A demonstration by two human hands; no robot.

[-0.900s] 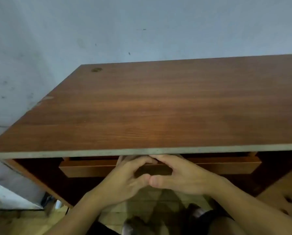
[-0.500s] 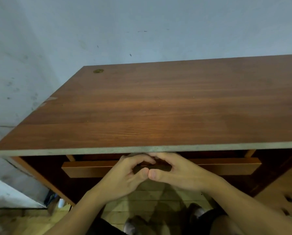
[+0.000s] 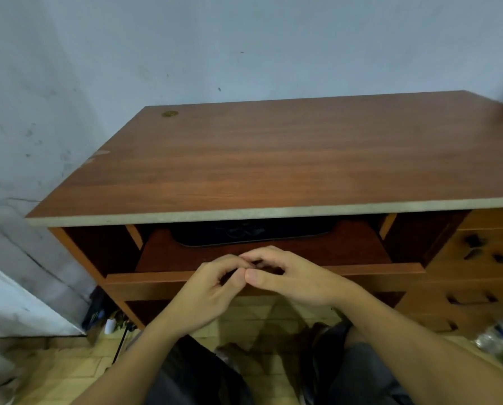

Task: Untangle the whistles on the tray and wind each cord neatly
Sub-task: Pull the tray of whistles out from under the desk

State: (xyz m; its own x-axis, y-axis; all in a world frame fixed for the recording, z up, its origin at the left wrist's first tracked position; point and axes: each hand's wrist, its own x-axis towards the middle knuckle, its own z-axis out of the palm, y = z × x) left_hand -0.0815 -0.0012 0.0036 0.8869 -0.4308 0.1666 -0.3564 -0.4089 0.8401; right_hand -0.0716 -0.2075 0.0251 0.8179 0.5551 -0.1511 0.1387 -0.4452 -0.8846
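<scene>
**Drawer out, tray in shadow**

At lower centre, the left hand (image 3: 206, 290) and right hand (image 3: 291, 277) curl side by side over the front rail of the drawer (image 3: 157, 283), thumbs touching; whether they grip it I cannot tell; a dark tray (image 3: 253, 235) of tangled cords lies under the desk top (image 3: 273, 159).

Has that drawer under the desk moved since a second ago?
Yes. The drawer has slid out toward the person: its front now sits well clear of the desk's front edge, showing a dark tray inside.
</scene>
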